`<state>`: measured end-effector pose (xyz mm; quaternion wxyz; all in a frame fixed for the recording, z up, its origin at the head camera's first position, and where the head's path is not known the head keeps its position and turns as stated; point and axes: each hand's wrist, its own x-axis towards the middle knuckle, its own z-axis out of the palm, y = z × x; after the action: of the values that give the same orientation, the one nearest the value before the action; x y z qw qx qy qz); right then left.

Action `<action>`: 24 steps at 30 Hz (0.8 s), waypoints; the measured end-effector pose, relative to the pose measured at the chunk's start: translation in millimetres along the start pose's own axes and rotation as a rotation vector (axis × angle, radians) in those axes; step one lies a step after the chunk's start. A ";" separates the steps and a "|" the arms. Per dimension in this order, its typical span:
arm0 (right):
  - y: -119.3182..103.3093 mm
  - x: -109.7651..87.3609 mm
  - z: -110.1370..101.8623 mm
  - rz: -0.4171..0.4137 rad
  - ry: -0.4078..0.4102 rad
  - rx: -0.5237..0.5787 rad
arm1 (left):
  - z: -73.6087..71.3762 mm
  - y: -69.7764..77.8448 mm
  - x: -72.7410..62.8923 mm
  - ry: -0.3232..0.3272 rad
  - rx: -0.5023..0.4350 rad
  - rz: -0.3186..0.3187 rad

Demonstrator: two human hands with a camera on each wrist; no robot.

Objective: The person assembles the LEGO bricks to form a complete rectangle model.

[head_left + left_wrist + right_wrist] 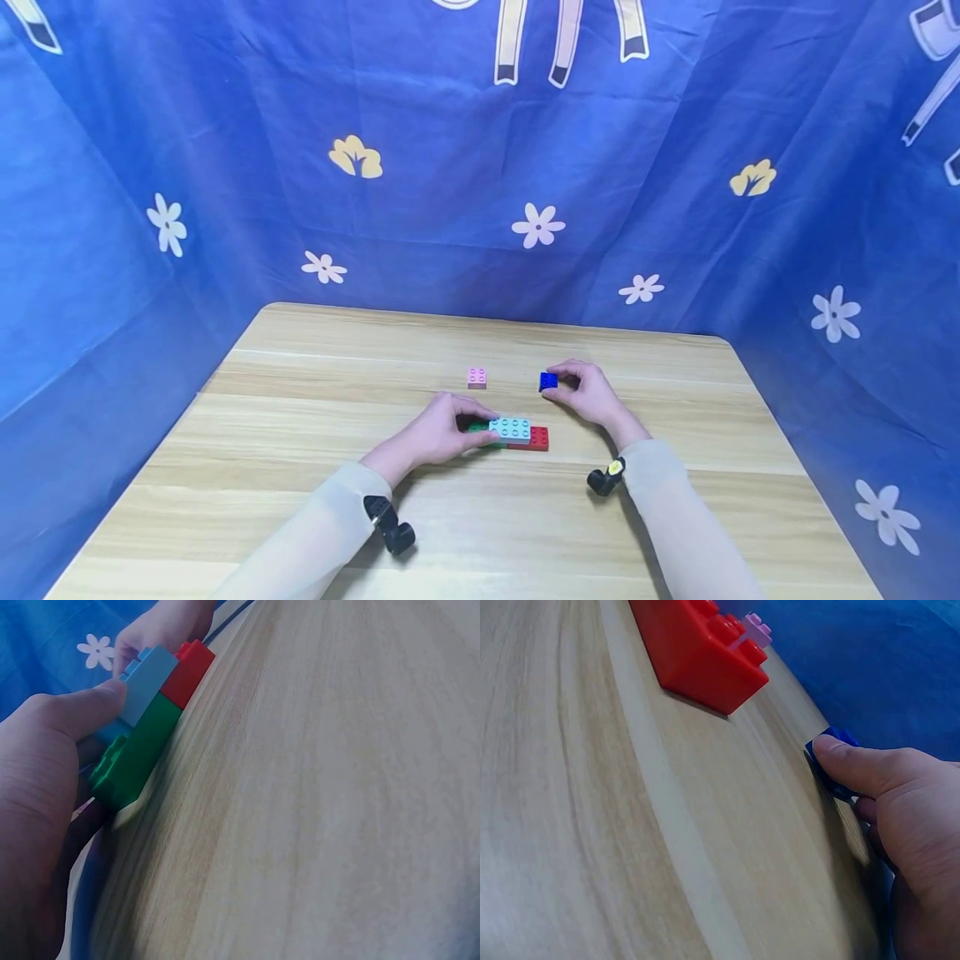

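Observation:
My left hand (435, 429) pinches the left end of a light blue brick (512, 429) between thumb and fingers. That brick sits across the tops of a green brick (146, 754) and a red brick (539, 438), which lie end to end on the table. Farther back on the right, my right hand (588, 393) has thumb and fingers round a small dark blue brick (548, 382), at or very near the tabletop. In the right wrist view the thumb covers part of this blue brick (826, 761). Fingers of the left hand hide part of the green brick.
A small pink brick (477, 378) lies on the table behind the joined bricks, left of the dark blue one. The wooden table (337, 350) ends at a blue patterned curtain (450, 208), which also hangs along both sides.

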<state>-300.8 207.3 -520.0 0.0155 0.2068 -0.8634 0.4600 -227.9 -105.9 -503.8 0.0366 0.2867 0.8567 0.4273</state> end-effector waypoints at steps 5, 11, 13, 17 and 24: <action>-1.7 -0.2 -1.8 0.006 0.005 0.004 | 0.5 0.6 0.8 -0.001 -0.007 0.003; -7.9 -1.4 -6.7 -0.002 -0.005 0.021 | 0.8 0.2 1.0 -0.002 -0.010 0.002; -12.3 -2.0 -8.4 0.002 -0.013 0.049 | 1.0 -0.4 0.9 -0.002 -0.013 -0.004; -20.6 -2.8 -11.5 -0.003 -0.030 0.092 | 1.2 -1.8 0.5 -0.001 -0.026 -0.009; -34.7 -10.6 -17.1 -0.059 -0.049 0.101 | 1.0 -2.2 0.6 -0.004 -0.042 -0.003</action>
<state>-281.1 207.6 -485.1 -0.0028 0.2438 -0.8327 0.4972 -229.1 -105.9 -506.0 0.0448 0.2856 0.8479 0.4445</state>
